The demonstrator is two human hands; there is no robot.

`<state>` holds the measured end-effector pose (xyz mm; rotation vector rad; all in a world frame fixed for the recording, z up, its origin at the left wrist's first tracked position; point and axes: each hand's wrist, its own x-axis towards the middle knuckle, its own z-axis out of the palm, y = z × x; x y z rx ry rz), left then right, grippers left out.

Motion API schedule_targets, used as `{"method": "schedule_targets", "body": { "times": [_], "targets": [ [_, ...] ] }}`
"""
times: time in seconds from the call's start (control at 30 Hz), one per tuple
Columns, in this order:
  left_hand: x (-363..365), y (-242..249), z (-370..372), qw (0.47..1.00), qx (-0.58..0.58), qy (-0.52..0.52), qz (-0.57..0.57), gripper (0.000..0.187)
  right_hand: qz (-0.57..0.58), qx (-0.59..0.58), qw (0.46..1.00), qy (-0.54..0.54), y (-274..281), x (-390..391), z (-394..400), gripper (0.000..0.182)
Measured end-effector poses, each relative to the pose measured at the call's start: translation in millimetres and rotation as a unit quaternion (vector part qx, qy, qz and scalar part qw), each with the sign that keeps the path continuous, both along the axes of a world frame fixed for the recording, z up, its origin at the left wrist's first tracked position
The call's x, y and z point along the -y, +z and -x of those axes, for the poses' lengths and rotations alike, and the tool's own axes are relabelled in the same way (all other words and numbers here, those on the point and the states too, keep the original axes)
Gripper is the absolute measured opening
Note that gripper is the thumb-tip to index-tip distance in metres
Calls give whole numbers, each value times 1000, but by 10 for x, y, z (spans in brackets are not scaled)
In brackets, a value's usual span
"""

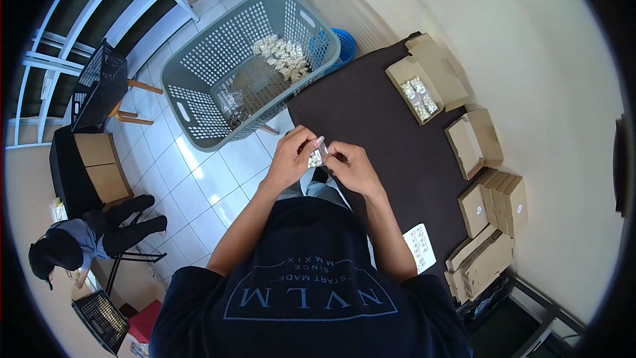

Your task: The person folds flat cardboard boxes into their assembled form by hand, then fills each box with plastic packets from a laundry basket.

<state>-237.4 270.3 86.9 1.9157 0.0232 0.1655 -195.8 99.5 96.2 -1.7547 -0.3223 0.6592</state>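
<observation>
Between my two hands is a small clear packet (315, 159) with pale round pieces in it. My left hand (290, 158) pinches its upper left side with the thumb and fingers closed. My right hand (352, 167) grips the packet's right edge, fingers bent together. The packet is held above my lap, near the edge of the dark-covered table (371, 113). My fingers hide part of it, and the small pieces are too fine to name.
A large grey-green basket (192, 73) holds several similar packets (285, 53). On the table are an open box (437, 76) with packets, another open box (467, 148), stacked boxes (503, 202), flattened cardboard (487, 265) and a sticker sheet (419, 246). Another person (86, 238) sits at left.
</observation>
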Motion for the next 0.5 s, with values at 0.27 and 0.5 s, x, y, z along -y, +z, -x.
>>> {"method": "schedule_targets", "body": {
  "times": [0.27, 0.5],
  "targets": [
    [18, -15, -55, 998, -10, -50, 30, 6, 62, -24, 993, 100, 2, 187, -150, 16],
    [-66, -30, -130, 994, -38, -93, 46, 11, -20, -89, 994, 58, -122, 113, -186, 11]
  ]
}}
